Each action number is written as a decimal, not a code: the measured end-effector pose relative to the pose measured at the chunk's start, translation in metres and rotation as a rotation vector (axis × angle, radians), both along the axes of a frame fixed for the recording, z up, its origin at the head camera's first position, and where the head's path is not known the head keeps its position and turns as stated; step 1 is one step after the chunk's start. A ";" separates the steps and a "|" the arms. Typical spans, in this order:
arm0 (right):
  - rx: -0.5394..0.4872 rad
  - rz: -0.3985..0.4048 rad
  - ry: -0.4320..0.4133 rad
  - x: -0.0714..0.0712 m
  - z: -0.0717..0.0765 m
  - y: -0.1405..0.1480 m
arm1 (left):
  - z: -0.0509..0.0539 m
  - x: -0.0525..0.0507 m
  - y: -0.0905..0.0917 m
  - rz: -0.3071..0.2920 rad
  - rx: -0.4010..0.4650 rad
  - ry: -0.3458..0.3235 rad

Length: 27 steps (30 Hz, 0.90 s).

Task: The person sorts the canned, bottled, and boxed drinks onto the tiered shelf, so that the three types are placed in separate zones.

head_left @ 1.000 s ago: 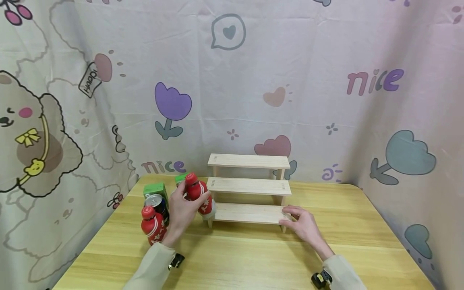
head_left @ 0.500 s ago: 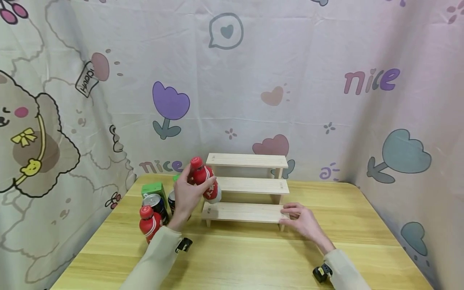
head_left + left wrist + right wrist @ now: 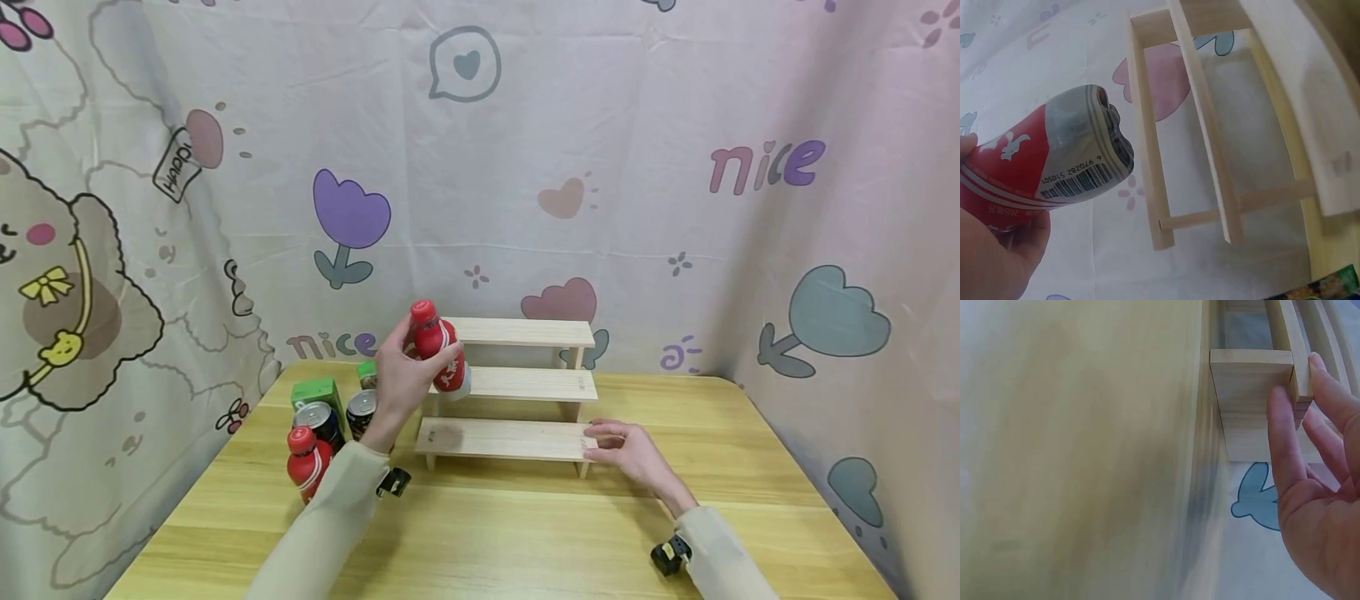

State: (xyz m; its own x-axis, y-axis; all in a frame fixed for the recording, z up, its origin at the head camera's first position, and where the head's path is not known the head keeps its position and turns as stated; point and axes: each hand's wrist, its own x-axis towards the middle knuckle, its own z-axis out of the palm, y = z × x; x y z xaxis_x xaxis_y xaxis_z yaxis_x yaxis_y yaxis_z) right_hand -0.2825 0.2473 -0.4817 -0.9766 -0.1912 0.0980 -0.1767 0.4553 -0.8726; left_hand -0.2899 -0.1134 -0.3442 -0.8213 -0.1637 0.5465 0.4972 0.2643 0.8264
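My left hand (image 3: pixel 407 377) grips a red-capped plastic drink bottle (image 3: pixel 437 340), tilted and lifted in front of the left part of a three-step wooden shelf (image 3: pixel 502 437). The left wrist view shows the bottle's clear base and barcode (image 3: pixel 1079 181), apart from the boards. At the right end of the lowest step, my right hand (image 3: pixel 633 457) pinches the board. In the right wrist view that hand (image 3: pixel 1319 481) has the board's end (image 3: pixel 1300 381) between thumb and fingers. No bottle or can stands on the visible part of the steps.
Left of the shelf on the wooden table (image 3: pixel 495 533) stand a second red bottle (image 3: pixel 309 462), two dark cans (image 3: pixel 318 421) and green boxes (image 3: pixel 318 390). A patterned curtain (image 3: pixel 480 167) hangs behind and at both sides.
My left hand has raised the bottle and carried it rightward, from beside the lowest step to near the upper steps. My right hand stays at the board's end.
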 end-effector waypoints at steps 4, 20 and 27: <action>-0.078 -0.011 -0.078 -0.001 -0.001 -0.001 | 0.007 -0.010 0.008 -0.038 0.017 0.049; -0.154 -0.071 -0.187 -0.001 -0.003 -0.003 | 0.037 -0.048 0.044 -0.091 0.006 0.016; -0.183 -0.066 -0.191 0.000 -0.005 -0.003 | 0.043 -0.063 0.063 -0.171 -0.007 0.001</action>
